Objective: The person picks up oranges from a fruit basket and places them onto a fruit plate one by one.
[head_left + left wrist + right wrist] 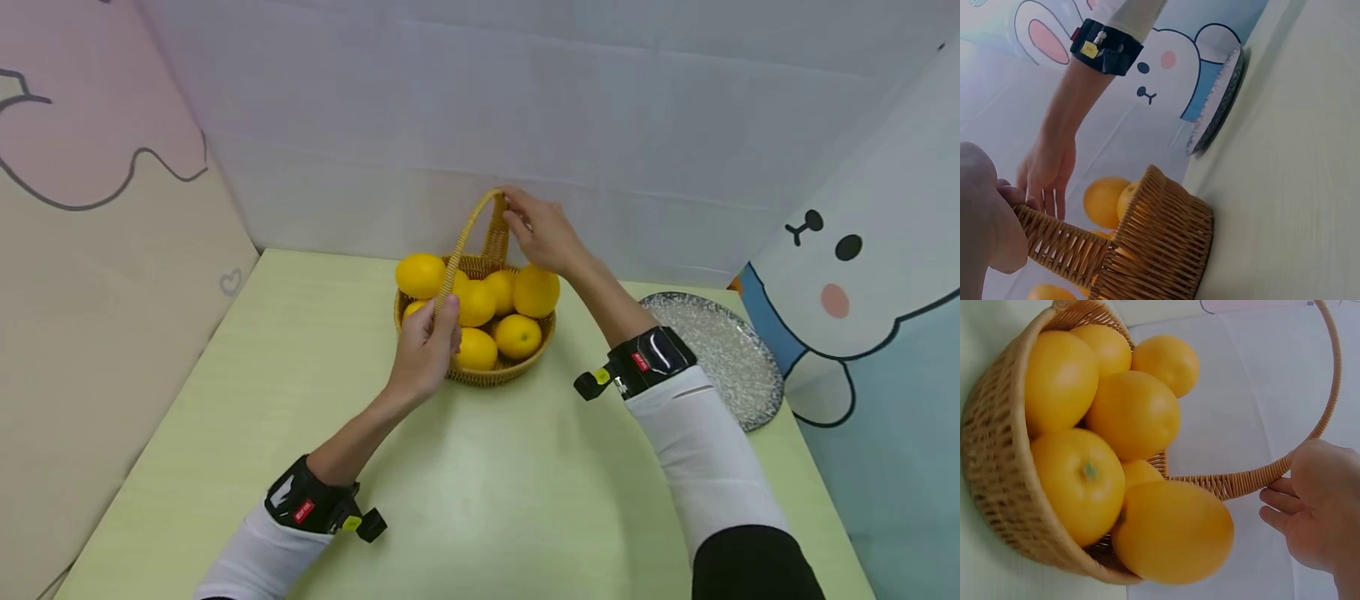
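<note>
A woven wicker basket (487,377) stands on the table near the back wall, filled with several orange-yellow fruits that look like oranges (1079,487). Its arched handle (471,223) rises over the fruit. My left hand (424,350) grips the near side of the handle, low down, with the thumb along it; the left wrist view shows the fingers wrapped round the wicker (1063,247). My right hand (543,233) pinches the handle close to its top on the far side. In the right wrist view, the other fingers of this hand (1325,506) are loosely bent below the handle.
A round speckled grey plate (712,350) with a dark rim lies at the table's right edge, partly behind the right forearm. A pale wall (525,108) rises directly behind the basket. Side panels with cartoon drawings (847,250) flank the light green table (480,500).
</note>
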`<move>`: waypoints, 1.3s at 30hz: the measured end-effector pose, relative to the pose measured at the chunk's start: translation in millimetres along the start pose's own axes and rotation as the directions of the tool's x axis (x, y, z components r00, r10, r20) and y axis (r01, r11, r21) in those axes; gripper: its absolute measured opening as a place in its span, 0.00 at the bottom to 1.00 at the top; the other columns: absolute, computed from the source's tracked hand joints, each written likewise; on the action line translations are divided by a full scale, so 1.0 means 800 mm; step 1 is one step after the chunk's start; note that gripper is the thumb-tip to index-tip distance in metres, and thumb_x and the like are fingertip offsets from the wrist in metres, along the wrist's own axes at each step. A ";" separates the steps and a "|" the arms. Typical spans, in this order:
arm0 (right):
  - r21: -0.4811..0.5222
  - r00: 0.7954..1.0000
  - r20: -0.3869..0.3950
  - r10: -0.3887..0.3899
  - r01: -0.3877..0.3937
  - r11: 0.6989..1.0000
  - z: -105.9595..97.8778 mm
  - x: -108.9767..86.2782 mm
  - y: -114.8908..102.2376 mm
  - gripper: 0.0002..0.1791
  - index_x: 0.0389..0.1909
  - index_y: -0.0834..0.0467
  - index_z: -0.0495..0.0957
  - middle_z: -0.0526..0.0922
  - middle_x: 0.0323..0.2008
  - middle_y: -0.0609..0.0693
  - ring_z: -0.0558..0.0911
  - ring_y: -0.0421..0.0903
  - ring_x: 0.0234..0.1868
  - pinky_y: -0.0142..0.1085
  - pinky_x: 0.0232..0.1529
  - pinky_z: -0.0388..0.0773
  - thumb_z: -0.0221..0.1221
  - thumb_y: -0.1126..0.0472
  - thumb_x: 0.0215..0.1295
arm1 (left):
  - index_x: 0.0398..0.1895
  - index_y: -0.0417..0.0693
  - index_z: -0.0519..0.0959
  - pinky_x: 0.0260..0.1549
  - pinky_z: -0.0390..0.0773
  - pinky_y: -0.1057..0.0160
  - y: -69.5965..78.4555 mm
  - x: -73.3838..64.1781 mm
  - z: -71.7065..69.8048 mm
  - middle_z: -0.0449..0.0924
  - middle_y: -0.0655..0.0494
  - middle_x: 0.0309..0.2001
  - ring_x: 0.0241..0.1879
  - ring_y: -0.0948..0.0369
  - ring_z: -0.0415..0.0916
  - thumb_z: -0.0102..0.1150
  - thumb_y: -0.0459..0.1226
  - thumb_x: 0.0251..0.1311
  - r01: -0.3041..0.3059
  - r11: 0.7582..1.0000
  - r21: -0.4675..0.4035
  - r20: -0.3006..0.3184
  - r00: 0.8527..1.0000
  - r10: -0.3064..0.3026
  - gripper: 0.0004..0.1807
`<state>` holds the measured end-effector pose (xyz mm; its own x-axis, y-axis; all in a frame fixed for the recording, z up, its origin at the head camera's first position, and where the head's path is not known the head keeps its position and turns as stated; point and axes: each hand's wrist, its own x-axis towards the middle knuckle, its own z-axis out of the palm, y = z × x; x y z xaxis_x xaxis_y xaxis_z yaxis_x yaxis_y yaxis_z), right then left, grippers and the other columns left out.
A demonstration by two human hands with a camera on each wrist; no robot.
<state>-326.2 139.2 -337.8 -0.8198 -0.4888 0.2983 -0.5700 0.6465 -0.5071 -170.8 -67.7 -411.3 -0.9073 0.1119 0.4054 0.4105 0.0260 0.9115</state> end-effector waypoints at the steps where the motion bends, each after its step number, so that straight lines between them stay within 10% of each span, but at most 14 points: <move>1: 0.013 1.000 0.002 -0.012 0.012 1.000 0.000 -0.001 -0.002 0.26 0.78 0.62 0.63 0.76 0.66 0.64 0.78 0.57 0.62 0.50 0.63 0.76 0.46 0.62 0.83 | 0.23 0.41 0.65 0.12 0.61 0.68 0.001 -0.001 -0.005 0.62 0.53 0.15 0.14 0.56 0.59 0.40 0.48 0.83 -0.001 1.000 -0.003 -0.023 1.000 0.000 0.28; 10: 0.054 0.988 0.007 -0.155 0.154 0.987 0.013 -0.013 -0.025 0.25 0.75 0.64 0.66 0.82 0.58 0.63 0.82 0.53 0.58 0.46 0.60 0.79 0.49 0.65 0.81 | 0.14 0.42 0.62 0.06 0.56 0.71 0.005 -0.017 -0.055 0.59 0.63 0.10 0.09 0.63 0.55 0.46 0.45 0.81 -0.043 0.999 0.009 -0.201 0.979 0.044 0.31; 20: 0.164 0.980 0.006 -0.198 0.195 0.967 0.043 -0.010 -0.056 0.26 0.75 0.64 0.65 0.79 0.54 0.63 0.78 0.54 0.62 0.40 0.60 0.79 0.50 0.67 0.80 | 0.10 0.38 0.59 0.04 0.53 0.72 0.009 -0.033 -0.096 0.56 0.66 0.08 0.07 0.67 0.53 0.49 0.39 0.78 -0.105 0.990 0.098 -0.380 0.915 0.134 0.33; 39: 0.138 0.986 0.031 -0.166 0.160 0.977 0.059 -0.009 -0.069 0.31 0.78 0.62 0.60 0.75 0.66 0.59 0.75 0.55 0.65 0.51 0.63 0.75 0.53 0.60 0.78 | 0.09 0.36 0.56 0.05 0.43 0.69 0.008 -0.042 -0.101 0.53 0.66 0.09 0.08 0.69 0.48 0.51 0.34 0.75 -0.156 0.981 0.112 -0.489 0.851 0.191 0.32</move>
<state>-285.9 79.4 -350.4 -0.7121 -0.6068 0.3533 -0.6806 0.4729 -0.5596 -145.1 -151.3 -413.5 -0.7383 -0.3860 0.5531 0.5544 0.1197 0.8236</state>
